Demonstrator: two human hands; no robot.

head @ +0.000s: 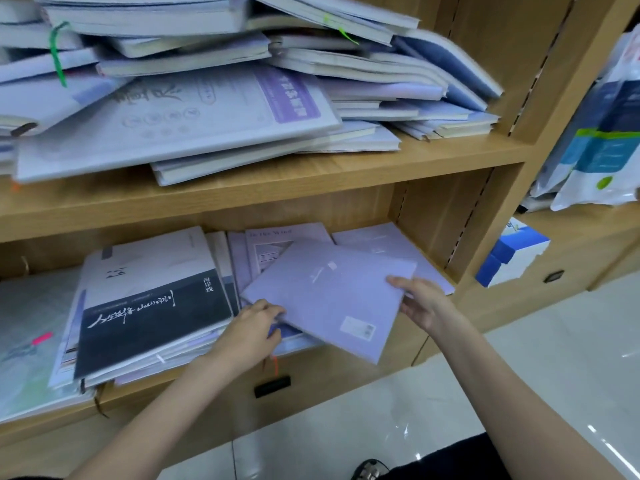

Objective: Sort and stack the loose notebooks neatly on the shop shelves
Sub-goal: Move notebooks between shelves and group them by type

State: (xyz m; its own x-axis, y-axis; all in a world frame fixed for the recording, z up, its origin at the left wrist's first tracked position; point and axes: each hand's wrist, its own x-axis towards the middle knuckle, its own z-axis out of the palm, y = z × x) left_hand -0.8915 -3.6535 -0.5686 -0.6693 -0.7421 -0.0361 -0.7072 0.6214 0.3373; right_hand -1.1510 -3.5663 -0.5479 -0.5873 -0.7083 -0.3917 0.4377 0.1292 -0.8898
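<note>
- A lilac notebook (329, 299) is held tilted over the lower shelf's (311, 368) front edge, its near corner overhanging.
- The left hand (251, 329) is curled round its left corner; the right hand (420, 304) pinches its right edge, thumb on top.
- A slip is likely if either grip loosens: the cover looks slick.
- Beneath it, purple notebooks (277, 247) lie askew and could be pushed further out of line.
- On the upper shelf (346, 171), a loose heap (214, 98) overhangs the front edge and could slide if knocked.

At far right we see a blue and white box (512, 252) on a low ledge, plastic bags (595, 147) piled above it, and glossy pale floor tiles (540, 344) nearer us.
</note>
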